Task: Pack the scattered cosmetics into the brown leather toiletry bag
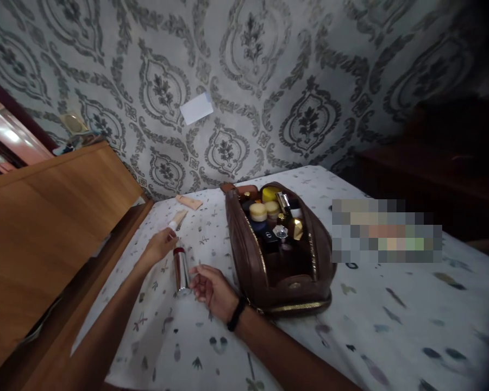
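A silver bottle with a dark red band (181, 271) lies on the patterned white sheet. My left hand (161, 244) is at its top end, fingers curled near a white cap; whether it grips anything is unclear. Beside the bottle's lower end is my right hand (212, 288), fingers loosely bent and apart, with a black band on the wrist. Beyond my left hand lie a small beige tube (180, 218) and a peach tube (190, 202). To the right stands an unzipped brown bag (248, 260) filled with jars, a black compact and bottles.
A wooden headboard or cabinet (61, 201) borders the left side. Patterned wallpaper rises behind, with a white switch plate or card (196, 108) on it. A pixelated patch (387, 231) covers something on the sheet (375, 326) at the right.
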Action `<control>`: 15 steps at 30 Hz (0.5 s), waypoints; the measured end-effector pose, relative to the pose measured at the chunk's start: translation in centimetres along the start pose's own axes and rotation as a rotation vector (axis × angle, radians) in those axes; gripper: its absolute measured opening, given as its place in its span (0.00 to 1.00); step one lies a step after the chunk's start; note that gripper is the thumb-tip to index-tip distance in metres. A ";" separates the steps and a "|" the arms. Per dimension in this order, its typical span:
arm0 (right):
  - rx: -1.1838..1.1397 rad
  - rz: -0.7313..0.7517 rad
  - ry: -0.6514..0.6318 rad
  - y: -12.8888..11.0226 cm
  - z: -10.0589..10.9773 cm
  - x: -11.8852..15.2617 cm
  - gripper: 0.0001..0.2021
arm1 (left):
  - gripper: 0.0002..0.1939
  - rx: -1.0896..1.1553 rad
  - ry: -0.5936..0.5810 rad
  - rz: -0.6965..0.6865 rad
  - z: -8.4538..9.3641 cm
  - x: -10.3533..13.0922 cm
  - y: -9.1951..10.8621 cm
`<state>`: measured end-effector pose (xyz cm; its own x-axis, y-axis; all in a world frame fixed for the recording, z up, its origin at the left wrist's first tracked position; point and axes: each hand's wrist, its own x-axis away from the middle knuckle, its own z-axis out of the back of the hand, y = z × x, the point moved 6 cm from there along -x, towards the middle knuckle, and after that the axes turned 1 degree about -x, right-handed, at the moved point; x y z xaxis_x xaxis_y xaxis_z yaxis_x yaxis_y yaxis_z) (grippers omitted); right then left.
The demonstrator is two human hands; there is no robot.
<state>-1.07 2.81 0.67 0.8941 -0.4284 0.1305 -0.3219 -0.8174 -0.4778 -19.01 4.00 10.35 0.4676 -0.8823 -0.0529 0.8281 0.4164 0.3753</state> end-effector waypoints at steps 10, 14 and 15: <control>-0.027 0.012 0.023 -0.1 0.0 0.1 0.21 | 0.20 0.312 -0.102 0.295 -4.8 3.3 -3.8; -0.026 0.001 0.055 -0.1 0.1 0.2 0.23 | 0.20 0.290 -0.122 0.242 -4.1 3.5 -4.6; -0.026 -0.003 0.059 0.0 0.1 0.2 0.24 | 0.19 0.243 -0.114 0.213 -3.7 3.4 -4.8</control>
<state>-0.84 2.78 0.65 0.8756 -0.4469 0.1833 -0.3275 -0.8283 -0.4546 -20.26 -0.17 5.00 0.5729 -0.8060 0.1489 0.6113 0.5412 0.5774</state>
